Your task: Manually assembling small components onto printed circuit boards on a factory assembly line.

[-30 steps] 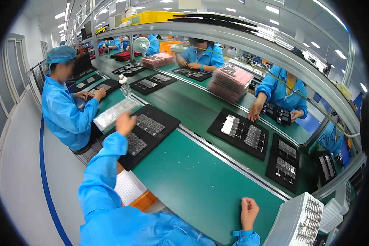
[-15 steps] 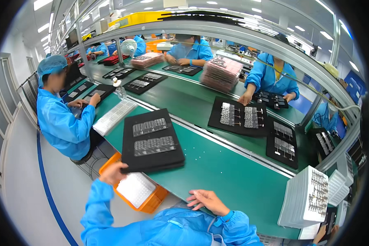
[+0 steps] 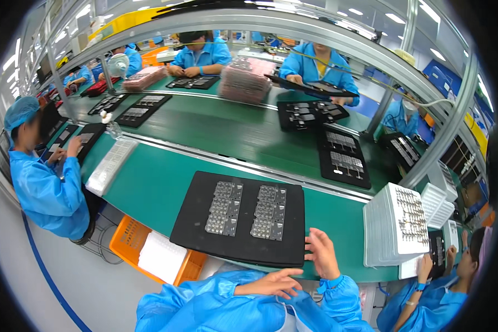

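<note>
A black foam pad [image 3: 191, 227] lies flat on the green table in front of me, at the near edge. Two columns of small grey sheet pieces [image 3: 224, 209] with rows of round and square spots rest on it. My right hand [image 3: 322, 255] is open at the pad's right edge, fingers apart; whether the fingertips touch it I cannot tell. My left hand [image 3: 274, 283] is just below the pad's near edge, open with fingers stretched to the right, holding nothing.
An orange crate [image 3: 128, 235] with white trays stands below the table at left. A tall stack of white trays [image 3: 379, 229] stands at right. Beyond the metal rail runs a green belt [image 3: 205, 138] with black pads. Co-workers in blue sit left, right and across.
The black pad has turned and moved right, down onto the table before me. My left hand has let go of it and come right. My right hand has moved to the pad's right edge.
</note>
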`<state>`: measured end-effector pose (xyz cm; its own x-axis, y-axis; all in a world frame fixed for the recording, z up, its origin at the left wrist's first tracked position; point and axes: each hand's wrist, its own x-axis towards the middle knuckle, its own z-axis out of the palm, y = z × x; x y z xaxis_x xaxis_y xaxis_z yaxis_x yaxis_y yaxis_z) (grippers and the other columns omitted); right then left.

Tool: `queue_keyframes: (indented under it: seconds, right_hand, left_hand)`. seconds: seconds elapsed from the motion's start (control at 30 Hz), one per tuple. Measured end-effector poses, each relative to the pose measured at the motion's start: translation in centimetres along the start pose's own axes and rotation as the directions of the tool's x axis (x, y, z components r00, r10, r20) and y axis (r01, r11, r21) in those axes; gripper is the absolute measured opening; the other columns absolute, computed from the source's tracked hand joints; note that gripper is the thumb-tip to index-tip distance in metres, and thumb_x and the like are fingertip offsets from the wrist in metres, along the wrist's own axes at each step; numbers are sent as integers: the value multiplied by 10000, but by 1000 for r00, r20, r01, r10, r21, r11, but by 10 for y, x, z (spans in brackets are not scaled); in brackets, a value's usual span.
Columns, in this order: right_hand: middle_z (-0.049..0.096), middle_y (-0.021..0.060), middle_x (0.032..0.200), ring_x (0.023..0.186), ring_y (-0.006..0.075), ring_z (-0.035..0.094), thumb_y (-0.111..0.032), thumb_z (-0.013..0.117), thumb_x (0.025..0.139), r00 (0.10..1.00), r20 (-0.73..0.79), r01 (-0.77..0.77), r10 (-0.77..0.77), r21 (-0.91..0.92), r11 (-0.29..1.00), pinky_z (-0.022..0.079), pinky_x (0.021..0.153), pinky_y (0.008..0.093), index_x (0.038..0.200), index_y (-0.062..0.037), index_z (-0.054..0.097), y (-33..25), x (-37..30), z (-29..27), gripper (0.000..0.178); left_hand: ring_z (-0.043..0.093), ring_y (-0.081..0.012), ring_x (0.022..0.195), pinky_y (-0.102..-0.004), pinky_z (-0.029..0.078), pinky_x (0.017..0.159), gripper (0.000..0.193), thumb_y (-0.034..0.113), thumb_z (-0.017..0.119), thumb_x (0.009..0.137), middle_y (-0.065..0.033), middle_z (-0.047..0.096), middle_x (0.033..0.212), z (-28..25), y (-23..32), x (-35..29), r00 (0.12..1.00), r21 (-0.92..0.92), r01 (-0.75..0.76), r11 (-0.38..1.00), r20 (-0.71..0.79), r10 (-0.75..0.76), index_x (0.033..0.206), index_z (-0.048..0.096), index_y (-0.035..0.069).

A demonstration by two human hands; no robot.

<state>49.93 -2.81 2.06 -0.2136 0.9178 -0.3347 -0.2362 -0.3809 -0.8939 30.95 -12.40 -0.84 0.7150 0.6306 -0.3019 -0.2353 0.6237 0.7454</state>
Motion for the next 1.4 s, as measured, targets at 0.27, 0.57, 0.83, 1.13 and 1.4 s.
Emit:
queue_keyframes:
  seconds: [0.27,0.57,0.83,1.13,1.4]
  right_hand:
    - [633,73,1111,919,98,626,15,718,896,898,-233,369,-374,-65,927,513,806,221,1364,-18,518,52,-9,5,509]
    - [656,82,1053,854,122,639,41,669,918,694,-364,323,-622,-615,720,541,724,248,1205,-12,645,50,-38,12,293]
    - [692,148,1034,952,353,662,-62,822,773,352,18,53,-936,-999,1,522,835,437,1041,-23,692,0,-93,88,300]
    - [593,226,1256,1172,400,570,-225,788,876,157,-145,-374,-977,-924,77,445,1022,449,1283,7,594,-70,-136,6,507]
    - [679,154,931,789,217,644,-377,634,1030,257,-572,-199,-779,-820,537,516,720,342,1065,68,670,-84,-166,-163,448]
  left_hand:
    - [662,-298,1031,-391,536,895,343,102,778,846,-148,691,1161,-43,113,-87,403,953,-73,296,-243,882,1173,704,30]
    - [606,-198,898,-306,510,687,517,217,762,933,-135,641,1097,-187,84,-133,361,856,111,504,-507,782,1335,613,-70]
    - [599,-140,838,-262,477,616,457,167,763,937,-82,633,1015,-237,114,-134,597,799,-33,601,-466,653,1305,615,-60]
    - [598,-218,1040,-320,523,779,554,113,754,905,-148,572,1286,-235,140,-144,572,893,36,449,-387,723,1401,545,-19]
    - [660,-207,1053,-322,554,875,391,60,754,885,-122,635,1223,-164,209,-98,811,837,-315,448,-7,585,1261,658,11]
